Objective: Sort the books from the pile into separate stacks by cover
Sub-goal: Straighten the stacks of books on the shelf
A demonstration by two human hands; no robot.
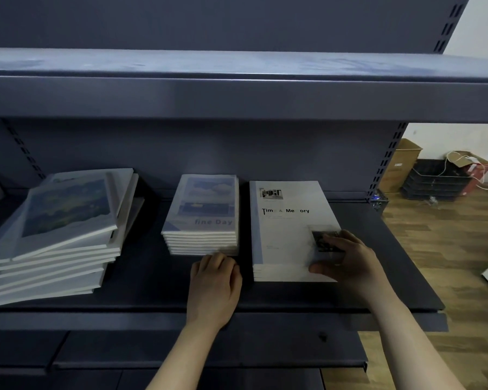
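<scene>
Your left hand [214, 282] lies on the dark shelf [141, 288], fingers bent, their tips against the lower front edge of the fine Day stack [203, 218]; whether they grip any book there cannot be told. Your right hand [347, 257] sits on the near right corner of the Time & Memory stack [285, 232], fingers curved over the top cover and partly covering a small dark picture, thumb pressed on the front edge, so it pinches that corner.

At the far left the unsorted pile [54, 243] stands uneven, its books skewed, the top one tilted and showing a blue-green painted scene. The fine Day stack is in the middle, squared up and several books high, well apart from the pile. Just beside it on the right, with a narrow gap, the Time & Memory stack is lower. An upper shelf [237, 91] overhangs all three. Past the shelf's right end, cardboard boxes [400, 164] and black trays [434, 181] sit on a wooden floor [448, 237].
</scene>
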